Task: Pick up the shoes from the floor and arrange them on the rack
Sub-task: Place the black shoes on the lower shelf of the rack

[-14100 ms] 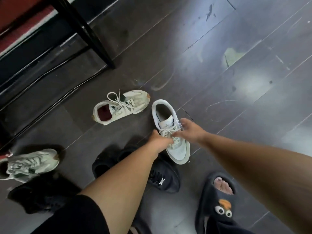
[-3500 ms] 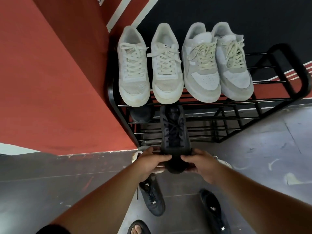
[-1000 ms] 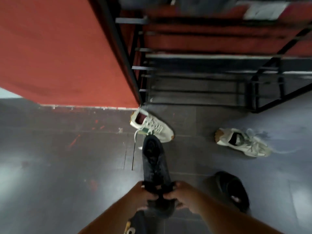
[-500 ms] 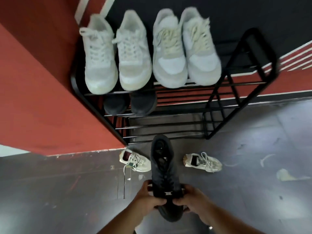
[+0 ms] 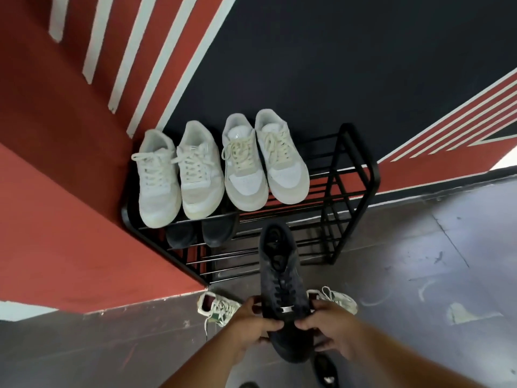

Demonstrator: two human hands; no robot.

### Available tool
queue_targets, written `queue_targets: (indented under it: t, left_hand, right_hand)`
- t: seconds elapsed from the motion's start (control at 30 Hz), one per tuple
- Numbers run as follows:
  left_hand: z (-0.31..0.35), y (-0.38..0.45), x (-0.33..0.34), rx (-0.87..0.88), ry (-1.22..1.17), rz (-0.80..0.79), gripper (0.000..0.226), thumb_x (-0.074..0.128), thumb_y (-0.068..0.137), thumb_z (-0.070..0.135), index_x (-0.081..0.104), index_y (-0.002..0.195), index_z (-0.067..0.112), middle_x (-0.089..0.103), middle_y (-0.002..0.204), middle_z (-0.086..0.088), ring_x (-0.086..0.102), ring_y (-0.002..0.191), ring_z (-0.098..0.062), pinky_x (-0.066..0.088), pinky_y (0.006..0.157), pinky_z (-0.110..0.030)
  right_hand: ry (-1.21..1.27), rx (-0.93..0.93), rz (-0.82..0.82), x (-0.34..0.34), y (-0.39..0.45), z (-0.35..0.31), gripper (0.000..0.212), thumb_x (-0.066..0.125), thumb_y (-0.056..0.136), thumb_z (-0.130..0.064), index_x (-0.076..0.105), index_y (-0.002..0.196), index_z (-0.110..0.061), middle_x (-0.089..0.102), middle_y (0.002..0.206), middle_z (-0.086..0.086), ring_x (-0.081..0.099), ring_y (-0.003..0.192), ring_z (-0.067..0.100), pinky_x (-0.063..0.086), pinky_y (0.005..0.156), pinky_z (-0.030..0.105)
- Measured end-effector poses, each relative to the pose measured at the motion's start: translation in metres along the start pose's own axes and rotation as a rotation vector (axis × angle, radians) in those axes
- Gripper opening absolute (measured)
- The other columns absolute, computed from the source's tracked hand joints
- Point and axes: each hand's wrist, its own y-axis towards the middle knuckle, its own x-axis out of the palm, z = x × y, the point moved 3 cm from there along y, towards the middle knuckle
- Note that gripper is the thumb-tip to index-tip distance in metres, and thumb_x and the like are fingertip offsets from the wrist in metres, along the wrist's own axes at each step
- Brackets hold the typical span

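I hold a black sneaker (image 5: 281, 278) in the air in front of the black wire rack (image 5: 349, 175), its heel end pointing toward the rack. My left hand (image 5: 249, 324) grips its left side near the toe. My right hand (image 5: 333, 327) grips the right side. Several white sneakers (image 5: 221, 166) stand in a row on the top shelf. Two black shoes (image 5: 200, 232) sit on the middle shelf at the left. On the floor lie a white-and-green sneaker (image 5: 219, 306), a second white sneaker (image 5: 340, 299) partly hidden behind the held shoe, and another black shoe (image 5: 326, 371).
A red wall (image 5: 56, 219) juts out at the left, right against the rack. A dark wall with red and white stripes (image 5: 335, 65) stands behind it. Grey scuffed floor (image 5: 433, 261) spreads to the right of the rack.
The view has tilted up since half a second ago, showing more wall. The black sneaker in both hands has moved forward, its far end now over the rack's lower front edge.
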Motion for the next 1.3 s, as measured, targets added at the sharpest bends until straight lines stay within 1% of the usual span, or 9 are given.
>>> queue_targets:
  t: [0.17, 0.3, 0.47, 0.53, 0.63, 0.8, 0.93, 1.07, 1.3]
  left_hand:
    - [0.021, 0.033, -0.014, 0.0, 0.018, -0.053, 0.055, 0.084, 0.076, 0.005, 0.056, 0.119, 0.026, 0.071, 0.118, -0.001, 0.07, 0.099, -0.02, 0.057, 0.066, -0.029]
    - [0.039, 0.058, -0.032, 0.011, 0.021, -0.077, 0.055, 0.083, 0.077, 0.004, 0.056, 0.121, 0.025, 0.072, 0.118, -0.005, 0.07, 0.104, -0.023, 0.057, 0.074, -0.034]
    - [0.063, 0.092, -0.056, 0.036, -0.023, -0.093, 0.05, 0.081, 0.078, 0.004, 0.057, 0.117, 0.025, 0.077, 0.108, -0.002, 0.075, 0.089, -0.02, 0.06, 0.076, -0.036]
    - [0.072, 0.102, -0.061, 0.049, -0.074, -0.076, 0.049, 0.082, 0.078, 0.007, 0.06, 0.119, 0.025, 0.077, 0.11, 0.0, 0.073, 0.099, -0.023, 0.057, 0.085, -0.041]
    - [0.078, 0.115, -0.065, 0.063, -0.212, -0.042, 0.046, 0.081, 0.08, 0.01, 0.063, 0.121, 0.022, 0.076, 0.115, 0.0, 0.07, 0.107, -0.024, 0.052, 0.083, -0.036]
    - [0.071, 0.125, -0.06, -0.003, -0.211, -0.052, 0.033, 0.074, 0.089, 0.023, 0.068, 0.119, 0.01, 0.073, 0.121, -0.009, 0.069, 0.1, -0.023, 0.054, 0.097, -0.037]
    - [0.069, 0.122, -0.062, -0.062, -0.181, -0.114, 0.02, 0.071, 0.092, 0.035, 0.064, 0.109, 0.026, 0.069, 0.117, 0.002, 0.069, 0.1, -0.026, 0.063, 0.072, -0.04]
    - [0.08, 0.125, -0.065, 0.019, -0.372, -0.059, 0.023, 0.072, 0.092, 0.028, 0.064, 0.112, 0.019, 0.075, 0.106, -0.003, 0.077, 0.083, -0.02, 0.061, 0.059, -0.031]
    - [0.1, 0.135, -0.051, 0.075, -0.649, 0.054, 0.01, 0.072, 0.089, 0.005, 0.067, 0.097, 0.009, 0.074, 0.097, -0.007, 0.071, 0.085, -0.019, 0.056, 0.069, -0.027]
  right_hand:
    - [0.038, -0.011, 0.052, 0.002, 0.023, -0.021, 0.03, 0.084, 0.066, -0.017, 0.078, 0.091, -0.032, 0.08, 0.086, -0.009, 0.07, 0.098, 0.022, 0.061, 0.08, 0.045]
    - [0.078, -0.039, 0.087, 0.007, 0.038, -0.045, 0.022, 0.085, 0.07, -0.015, 0.079, 0.08, -0.034, 0.08, 0.08, -0.01, 0.07, 0.095, 0.021, 0.058, 0.069, 0.037]
    - [0.102, -0.071, 0.099, 0.022, 0.06, -0.086, 0.023, 0.077, 0.081, -0.014, 0.073, 0.101, -0.025, 0.078, 0.093, -0.004, 0.07, 0.09, 0.018, 0.053, 0.068, 0.032]
    - [0.117, -0.093, 0.11, 0.023, 0.066, -0.102, 0.02, 0.075, 0.084, -0.014, 0.073, 0.101, -0.022, 0.076, 0.094, -0.002, 0.068, 0.089, 0.019, 0.052, 0.073, 0.034]
    - [0.142, -0.116, 0.116, 0.023, 0.079, -0.122, 0.022, 0.075, 0.084, -0.014, 0.072, 0.105, -0.019, 0.076, 0.105, 0.003, 0.067, 0.101, 0.023, 0.052, 0.085, 0.042]
    - [0.133, -0.131, 0.163, 0.018, 0.097, -0.131, 0.024, 0.075, 0.082, -0.008, 0.072, 0.098, -0.025, 0.075, 0.105, 0.002, 0.066, 0.102, 0.023, 0.049, 0.091, 0.046]
    - [0.102, -0.164, 0.179, 0.013, 0.106, -0.135, 0.025, 0.078, 0.079, -0.016, 0.072, 0.099, -0.029, 0.077, 0.106, -0.002, 0.068, 0.103, 0.023, 0.049, 0.089, 0.043]
    - [0.134, -0.163, 0.156, 0.014, 0.11, -0.151, 0.021, 0.077, 0.083, -0.022, 0.071, 0.103, -0.028, 0.075, 0.11, -0.002, 0.067, 0.102, 0.02, 0.049, 0.075, 0.035]
    - [0.278, -0.304, 0.255, 0.015, 0.116, -0.167, 0.033, 0.07, 0.091, -0.014, 0.067, 0.124, -0.012, 0.073, 0.116, 0.008, 0.07, 0.098, 0.024, 0.052, 0.076, 0.031]
